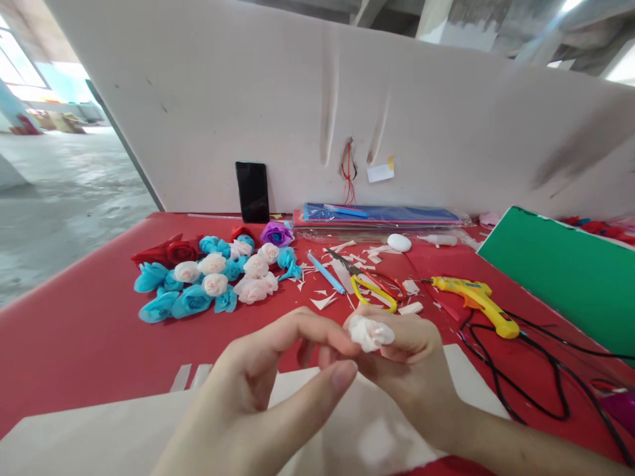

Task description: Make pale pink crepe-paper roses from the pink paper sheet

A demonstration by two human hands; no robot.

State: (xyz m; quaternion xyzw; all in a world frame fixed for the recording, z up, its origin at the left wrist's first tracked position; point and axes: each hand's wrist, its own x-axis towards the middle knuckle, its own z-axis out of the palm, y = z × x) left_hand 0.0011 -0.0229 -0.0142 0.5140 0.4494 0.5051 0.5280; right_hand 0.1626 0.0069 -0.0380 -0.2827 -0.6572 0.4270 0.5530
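Note:
A small white paper rose (370,332) is gripped in my right hand (414,370), whose fingers curl around its base. My left hand (262,390) reaches in from the left, with forefinger and thumb pinching at the flower's left side. Both hands hover low over the red table (79,337), above a pale sheet (124,430) at the near edge.
A heap of blue, white, red and purple paper roses (218,277) lies at left. Yellow-handled scissors (370,287), a blue stick (325,272) and paper scraps sit behind my hands. A yellow glue gun (479,301) with black cord is at right, beside a green board (570,277). A black phone (253,192) leans on the wall.

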